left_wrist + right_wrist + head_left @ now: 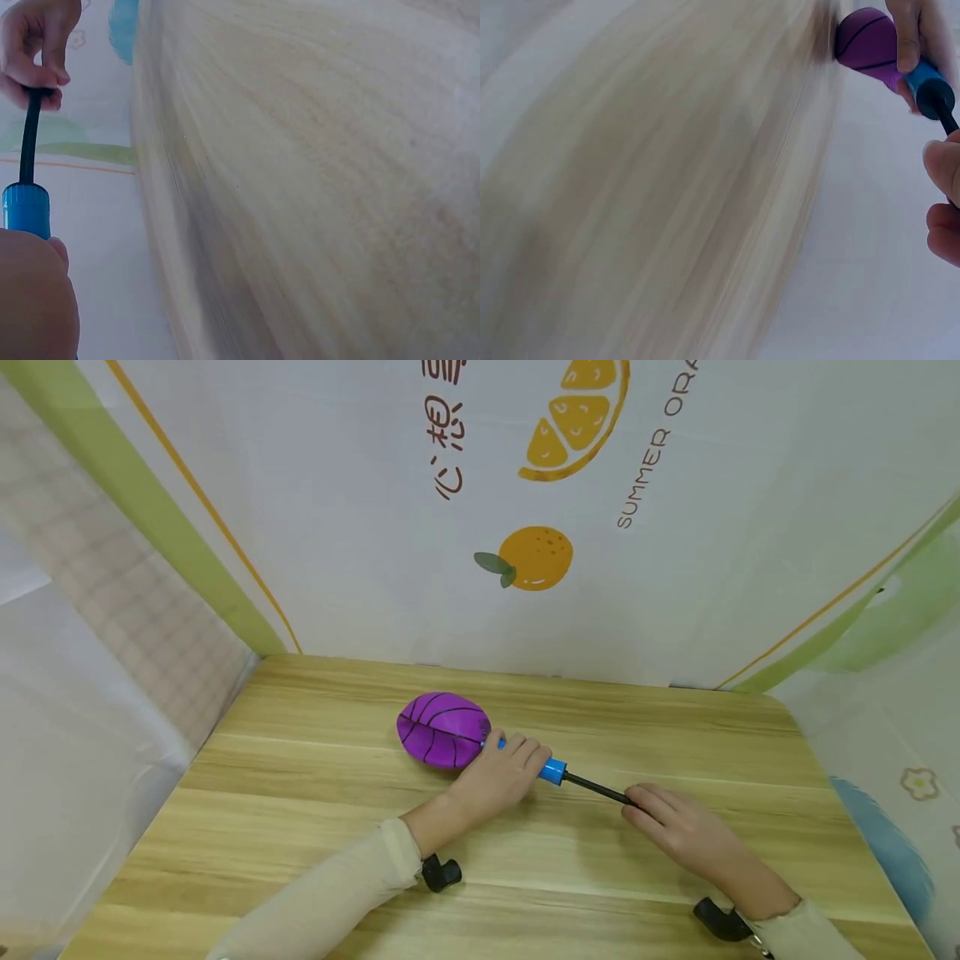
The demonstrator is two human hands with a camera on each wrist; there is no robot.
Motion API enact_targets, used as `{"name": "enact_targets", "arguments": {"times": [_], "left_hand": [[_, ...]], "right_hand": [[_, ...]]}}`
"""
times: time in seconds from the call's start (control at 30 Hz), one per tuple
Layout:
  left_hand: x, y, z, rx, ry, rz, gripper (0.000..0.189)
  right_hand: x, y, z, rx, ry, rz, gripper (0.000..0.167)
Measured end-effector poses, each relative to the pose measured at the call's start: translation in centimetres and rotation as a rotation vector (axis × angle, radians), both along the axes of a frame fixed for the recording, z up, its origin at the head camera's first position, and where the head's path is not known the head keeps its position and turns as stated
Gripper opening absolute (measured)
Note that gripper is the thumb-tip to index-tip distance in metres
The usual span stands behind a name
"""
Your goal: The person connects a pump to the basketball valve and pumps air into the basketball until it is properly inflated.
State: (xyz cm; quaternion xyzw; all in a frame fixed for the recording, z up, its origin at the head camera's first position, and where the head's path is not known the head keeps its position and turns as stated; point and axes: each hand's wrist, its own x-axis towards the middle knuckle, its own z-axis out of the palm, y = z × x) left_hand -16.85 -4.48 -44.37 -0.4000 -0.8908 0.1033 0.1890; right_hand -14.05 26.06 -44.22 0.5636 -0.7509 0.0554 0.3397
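Observation:
A purple ball (441, 731) with black lines, caved in on one side, sits toward the back of the table. My left hand (498, 777) grips the blue barrel (553, 771) of a hand pump, whose tip points into the ball's right side. A black rod (596, 787) extends from the barrel toward the right. My right hand (682, 831) holds the rod's far end, and its fingers hide the pump handle. In the right wrist view, the thumb and fingers (943, 169) curl around that end. The left wrist view shows the barrel (27, 210) rising out of my left hand.
The wood-grain table (300, 852) has rounded back corners. Behind it hangs a white cloth (360, 568) printed with oranges and lettering, with more cloth along both sides. Black wrist-mounted pieces (441, 872) sit by both sleeves.

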Motion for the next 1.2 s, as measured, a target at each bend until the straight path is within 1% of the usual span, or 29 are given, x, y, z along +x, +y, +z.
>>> {"name": "enact_targets", "arguments": {"times": [0.17,0.3,0.43,0.63,0.8,0.93,1.07,1.2], "left_hand": [[0.0,-0.1,0.0,0.015,0.015,-0.004,0.03],[-0.1,-0.1,0.0,0.026,0.004,-0.009,0.028],[0.0,-0.1,0.0,0.026,-0.009,-0.005,0.028],[0.0,0.3,-0.1,0.034,-0.011,0.013,0.027],[0.1,0.5,-0.1,0.027,-0.004,0.026,0.027],[0.2,0.6,0.0,0.018,0.0,0.025,0.027],[0.3,0.7,0.0,0.007,0.012,0.029,0.027],[0.3,0.9,-0.1,0.0,0.019,0.039,0.028]], "right_hand": [[0.5,0.9,0.2,-0.044,0.01,0.017,0.039],[0.6,1.2,0.4,-0.061,0.018,0.022,0.039],[0.6,1.4,0.4,-0.058,0.015,0.024,0.039],[0.4,1.1,0.3,-0.02,0.003,-0.002,0.041],[0.1,0.5,0.3,0.034,-0.027,-0.027,0.041],[-0.2,-0.2,0.3,0.08,-0.031,-0.048,0.04],[-0.6,-1.1,0.3,0.093,-0.016,-0.057,0.038],[-1.1,-2.1,0.3,0.082,-0.004,-0.038,0.038]]}}
